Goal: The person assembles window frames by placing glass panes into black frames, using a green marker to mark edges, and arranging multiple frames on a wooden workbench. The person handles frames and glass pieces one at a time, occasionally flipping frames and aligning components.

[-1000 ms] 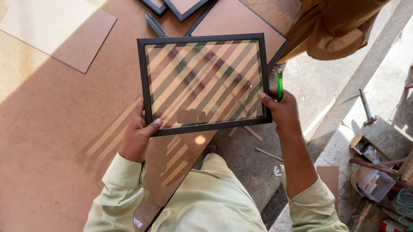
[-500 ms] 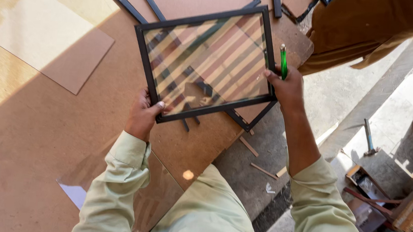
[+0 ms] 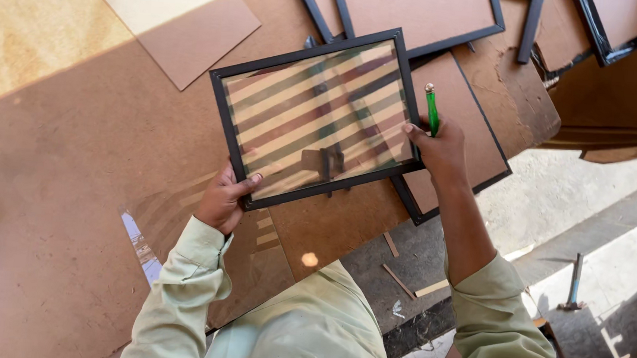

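frame (image 3: pixel 315 119): matt black, glossy glass | tool (image 3: pixel 432 112): green plastic | board (image 3: pixel 64 184): matt brown hardboard

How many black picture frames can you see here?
At least 5: one glazed frame held up in both hands, one lying flat under it at the right, two at the top centre and one at the top right corner. More may be cut off.

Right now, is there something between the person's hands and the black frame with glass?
Nothing visible. The left hand grips the black frame at its lower left corner; the right hand grips its right edge, also holding a green tool.
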